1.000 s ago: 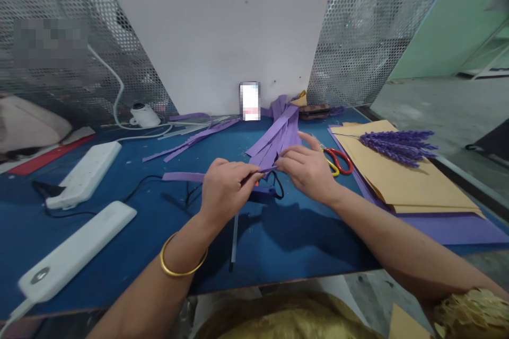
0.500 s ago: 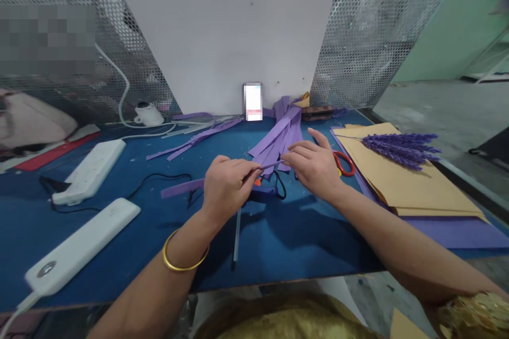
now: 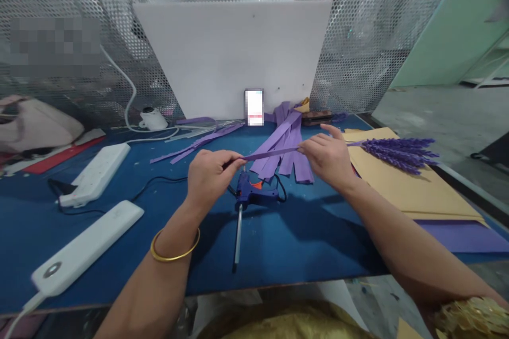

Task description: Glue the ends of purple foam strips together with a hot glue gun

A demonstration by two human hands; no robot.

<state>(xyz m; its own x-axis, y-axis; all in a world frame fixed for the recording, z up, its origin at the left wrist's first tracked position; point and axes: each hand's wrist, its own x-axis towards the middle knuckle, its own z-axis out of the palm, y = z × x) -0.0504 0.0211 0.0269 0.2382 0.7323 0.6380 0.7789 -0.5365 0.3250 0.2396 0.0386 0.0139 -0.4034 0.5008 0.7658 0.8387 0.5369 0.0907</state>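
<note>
- The left hand (image 3: 210,175) is pinching one end of a purple paper strip (image 3: 274,154), fingers closed on it.
- The strip is stretching level above the worktop (image 3: 298,233) and the blue glue gun (image 3: 254,198), since both ends are being pulled apart.
- The right hand (image 3: 328,156) is gripping the other end.
- Nothing is reading legibly; the phone (image 3: 254,107) is blurred.

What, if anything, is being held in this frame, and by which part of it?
A purple strip, pulled straight between both hands. The left hand pinches its left end and the right hand pinches its right end, above the glue gun.
</note>
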